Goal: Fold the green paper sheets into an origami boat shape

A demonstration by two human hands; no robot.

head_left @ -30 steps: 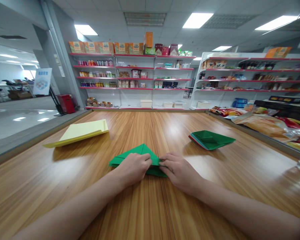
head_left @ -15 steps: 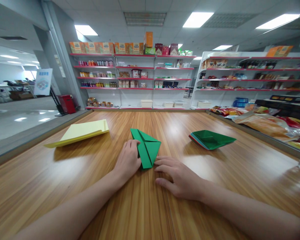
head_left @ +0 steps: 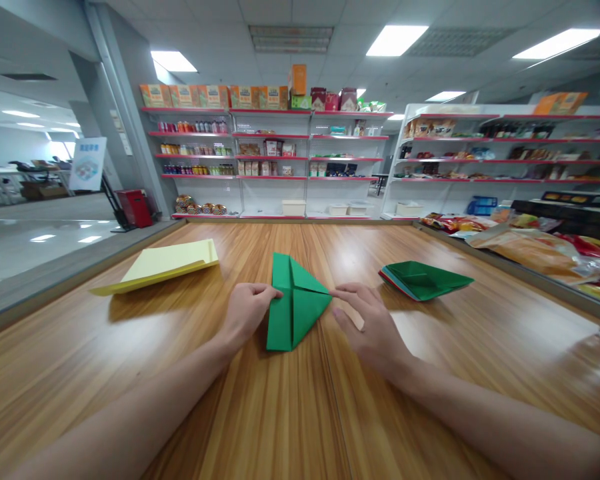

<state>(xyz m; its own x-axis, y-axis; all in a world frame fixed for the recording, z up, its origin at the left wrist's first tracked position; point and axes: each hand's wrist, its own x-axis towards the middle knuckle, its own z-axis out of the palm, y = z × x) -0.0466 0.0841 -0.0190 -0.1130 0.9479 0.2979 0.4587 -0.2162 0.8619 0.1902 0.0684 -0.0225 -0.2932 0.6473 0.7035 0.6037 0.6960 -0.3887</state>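
l hand (head_left: pixel 247 308) w/ pinch grip on edge of grn paper (head_left: pixel 303 308), r hand (head_left: pixel 373 327) w/ loose grip at tip

The left forearm (head_left: pixel 165 407) and the right forearm (head_left: pixel 480 413) are showing bare, both narrowing toward slim wrists (head_left: pixel 225 343) and equally bare fingers (head_left: pixel 351 295).

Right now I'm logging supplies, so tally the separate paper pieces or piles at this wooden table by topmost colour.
Green: 2 (folded green paper in the middle, green-topped pile at right)
Yellow: 1 (yellow pile at left)
Total: 3
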